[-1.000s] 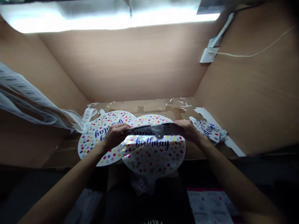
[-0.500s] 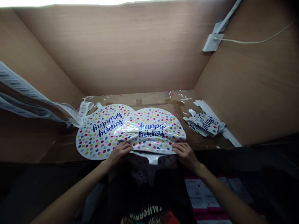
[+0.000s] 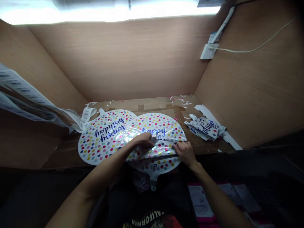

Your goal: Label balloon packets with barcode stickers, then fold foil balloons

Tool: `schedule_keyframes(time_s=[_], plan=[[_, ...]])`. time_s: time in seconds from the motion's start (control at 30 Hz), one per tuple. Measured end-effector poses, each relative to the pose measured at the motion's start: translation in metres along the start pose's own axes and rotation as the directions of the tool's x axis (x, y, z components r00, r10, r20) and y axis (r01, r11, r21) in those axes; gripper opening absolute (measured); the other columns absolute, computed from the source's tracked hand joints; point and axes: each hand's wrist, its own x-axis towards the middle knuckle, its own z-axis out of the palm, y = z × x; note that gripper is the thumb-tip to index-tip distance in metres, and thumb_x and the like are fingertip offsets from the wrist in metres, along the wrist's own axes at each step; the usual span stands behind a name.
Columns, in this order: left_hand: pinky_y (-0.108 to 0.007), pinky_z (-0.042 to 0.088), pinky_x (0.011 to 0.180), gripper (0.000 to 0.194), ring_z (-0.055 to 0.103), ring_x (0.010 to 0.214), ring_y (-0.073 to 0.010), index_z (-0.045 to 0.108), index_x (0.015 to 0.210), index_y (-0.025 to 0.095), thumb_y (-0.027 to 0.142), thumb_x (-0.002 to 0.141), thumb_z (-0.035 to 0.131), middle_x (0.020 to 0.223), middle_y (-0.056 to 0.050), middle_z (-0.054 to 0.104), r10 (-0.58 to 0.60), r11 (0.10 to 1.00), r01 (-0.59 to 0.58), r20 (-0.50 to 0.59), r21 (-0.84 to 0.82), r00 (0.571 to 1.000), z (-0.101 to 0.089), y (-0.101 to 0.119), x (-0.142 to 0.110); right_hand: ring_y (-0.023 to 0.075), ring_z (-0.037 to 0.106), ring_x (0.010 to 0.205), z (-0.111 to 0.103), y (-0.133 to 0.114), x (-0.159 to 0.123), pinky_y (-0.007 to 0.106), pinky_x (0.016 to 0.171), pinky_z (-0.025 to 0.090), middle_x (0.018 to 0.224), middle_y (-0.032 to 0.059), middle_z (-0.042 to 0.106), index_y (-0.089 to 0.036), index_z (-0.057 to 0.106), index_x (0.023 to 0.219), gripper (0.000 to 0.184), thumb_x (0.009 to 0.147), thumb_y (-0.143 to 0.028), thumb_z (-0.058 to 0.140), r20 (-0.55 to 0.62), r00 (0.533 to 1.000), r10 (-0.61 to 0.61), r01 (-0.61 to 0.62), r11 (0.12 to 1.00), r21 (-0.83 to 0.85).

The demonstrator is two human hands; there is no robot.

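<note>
The left hand [image 3: 142, 141] is up on the foil, its fingertips [image 3: 152, 138] bunched tight on a small gathered pinch, while the right hand [image 3: 186, 153] sits low at the other end, fingers curled over a folded edge. Is that one truly gripping? Can't tell from here. Both are on a polka-dot foil balloon [image 3: 163, 124], lying flat with its near part doubled over into a long crease, and "happy" in blue script shows just beyond the left fingertips. Right up against it on the left sits a second foil balloon [image 3: 97, 142], its "happy birthday" upside down to this view, with the left forearm [image 3: 104, 167] passing over its edge. Further out, a scrunched bundle of printed foil [image 3: 205, 128] lies to the right, a barcode label strip [image 3: 87, 114] trails away left, and paper scraps [image 3: 184, 103] dot the cardboard work surface [image 3: 154, 106] along the back wall.
</note>
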Motion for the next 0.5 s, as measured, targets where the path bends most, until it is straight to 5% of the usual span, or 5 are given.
schedule_keyframes(time_s=[0.1, 0.17, 0.23, 0.3, 0.5], plan=[[-0.031, 0.055, 0.072, 0.033, 0.072, 0.080, -0.0237, 0.073, 0.093, 0.017, 0.047, 0.079, 0.073, 0.089, -0.006, 0.077, 0.114, 0.960, -0.111, 0.000, -0.258, 0.993, 0.012, -0.002, -0.016, 0.0292, 0.062, 0.097, -0.003, -0.012, -0.007, 0.042, 0.090, 0.045, 0.099, 0.0136, 0.069, -0.019, 0.063, 0.098, 0.040, 0.096, -0.059, 0.061, -0.282, 0.888, 0.364, -0.253, 0.897, 0.363], [-0.032, 0.056, 0.078, 0.038, 0.071, 0.084, -0.0230, 0.072, 0.101, 0.015, 0.047, 0.080, 0.075, 0.095, -0.008, 0.077, 0.190, 0.801, -0.208, -0.091, -0.561, 0.978, 0.024, -0.005, -0.032, 0.0287, 0.065, 0.096, 0.001, -0.031, -0.006, 0.040, 0.083, 0.052, 0.107, 0.0135, 0.069, -0.020, 0.059, 0.113, 0.051, 0.087, -0.063, 0.071, -0.107, 0.827, 0.552, -0.323, 0.623, 0.712], [-0.033, 0.056, 0.078, 0.042, 0.070, 0.081, -0.0218, 0.070, 0.101, 0.012, 0.044, 0.076, 0.083, 0.091, -0.008, 0.075, 0.184, 0.608, -0.268, -0.195, -0.747, 0.963, 0.038, -0.006, -0.047, 0.0257, 0.068, 0.088, 0.007, -0.052, 0.000, 0.036, 0.074, 0.055, 0.104, 0.0095, 0.072, -0.023, 0.058, 0.118, 0.057, 0.082, -0.062, 0.077, 0.266, 0.862, 0.430, -0.397, 0.248, 0.884], [-0.030, 0.053, 0.071, 0.037, 0.065, 0.072, -0.0172, 0.070, 0.095, 0.013, 0.040, 0.075, 0.084, 0.081, -0.004, 0.071, 0.117, 0.547, -0.290, -0.271, -0.785, 0.955, 0.051, -0.005, -0.058, 0.0222, 0.068, 0.078, 0.010, -0.071, 0.009, 0.033, 0.071, 0.055, 0.094, 0.0052, 0.073, -0.023, 0.063, 0.113, 0.050, 0.081, -0.056, 0.080, 0.470, 0.859, 0.203, -0.481, 0.005, 0.877], [-0.024, 0.042, 0.056, 0.017, 0.051, 0.057, -0.0107, 0.064, 0.066, 0.014, 0.024, 0.069, 0.078, 0.061, 0.001, 0.060, 0.059, 0.471, -0.378, -0.399, -0.797, 0.915, 0.064, -0.003, -0.072, 0.0160, 0.062, 0.062, 0.001, -0.083, 0.027, 0.027, 0.062, 0.051, 0.072, -0.0011, 0.070, -0.021, 0.072, 0.089, 0.024, 0.070, -0.032, 0.083, 0.523, 0.838, 0.156, -0.492, -0.198, 0.848]])
